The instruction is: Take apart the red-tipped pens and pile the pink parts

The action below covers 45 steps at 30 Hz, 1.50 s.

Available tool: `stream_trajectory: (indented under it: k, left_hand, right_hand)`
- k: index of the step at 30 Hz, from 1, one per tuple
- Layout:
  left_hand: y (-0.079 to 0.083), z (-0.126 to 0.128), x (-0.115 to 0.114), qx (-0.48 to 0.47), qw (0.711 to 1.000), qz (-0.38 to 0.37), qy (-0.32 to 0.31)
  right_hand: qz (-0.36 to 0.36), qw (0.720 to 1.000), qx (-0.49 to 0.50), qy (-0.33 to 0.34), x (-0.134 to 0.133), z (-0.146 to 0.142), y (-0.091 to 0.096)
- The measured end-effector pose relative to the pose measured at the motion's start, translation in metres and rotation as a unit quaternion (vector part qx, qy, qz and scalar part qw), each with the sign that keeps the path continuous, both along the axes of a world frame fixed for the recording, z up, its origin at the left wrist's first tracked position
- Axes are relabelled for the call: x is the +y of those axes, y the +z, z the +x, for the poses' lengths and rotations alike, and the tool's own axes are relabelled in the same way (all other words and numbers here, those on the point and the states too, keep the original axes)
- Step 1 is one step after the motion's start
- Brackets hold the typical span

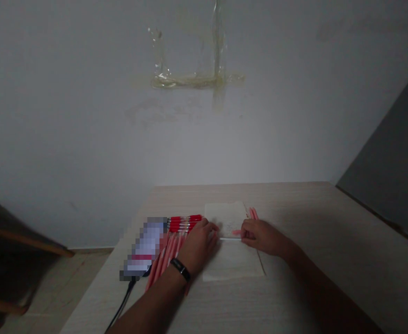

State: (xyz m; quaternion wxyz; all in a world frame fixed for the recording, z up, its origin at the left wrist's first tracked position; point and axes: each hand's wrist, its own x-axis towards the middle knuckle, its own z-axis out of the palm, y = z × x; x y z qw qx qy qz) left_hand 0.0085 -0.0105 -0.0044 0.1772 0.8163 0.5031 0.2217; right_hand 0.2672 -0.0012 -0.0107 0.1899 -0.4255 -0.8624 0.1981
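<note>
A thin white stick [230, 239], perhaps a pen refill, spans the gap between my two hands above a pale paper sheet [230, 266]. My left hand [202, 237], with a black band at the wrist, has curled fingers at the stick's left end. At the other end, my right hand [254, 235] is closed in a pinch; a small pink piece [236, 232] pokes out beside its fingers. Red pen parts [185, 223] lie in a row just beyond my left hand, with several pink barrels [162, 260] beneath them. More pink sticks [253, 213] lie behind my right hand.
A phone [144, 248], its screen lit and blurred out, lies at the left of the wooden table [294, 287], with a black cable [124, 299] running off the near side. The wall [277, 116] stands behind the table. A dark chair [12, 255] is at the far left.
</note>
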Motion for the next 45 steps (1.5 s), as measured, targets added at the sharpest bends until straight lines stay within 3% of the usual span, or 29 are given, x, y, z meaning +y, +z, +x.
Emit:
stream_trajectory:
  k: [9,12,16,20,30,45]
  left_hand:
    - [0.010,0.009,-0.005,0.005,0.995,-0.041,-0.096]
    - [0.010,0.008,-0.004,0.005,0.997,-0.041,-0.070]
    - [0.008,0.003,-0.002,0.012,1.000,-0.021,-0.020]
    - [0.007,0.000,-0.002,0.023,1.000,-0.018,0.009]
    - [0.009,0.001,-0.002,0.038,0.999,-0.026,0.004]
    - [0.004,0.001,0.000,0.024,0.999,-0.006,-0.020]
  right_hand:
    - [0.043,0.999,0.019,0.026,-0.006,-0.020,0.004]
    - [0.061,0.997,0.032,0.025,-0.005,-0.019,0.003]
    - [0.086,0.994,0.047,-0.037,0.001,-0.009,0.002]
    - [0.053,0.998,0.013,-0.021,0.005,0.002,0.000]
    - [0.027,0.999,-0.041,0.015,0.009,0.006,-0.011]
    - [0.045,0.996,0.067,-0.023,0.003,-0.003,-0.004]
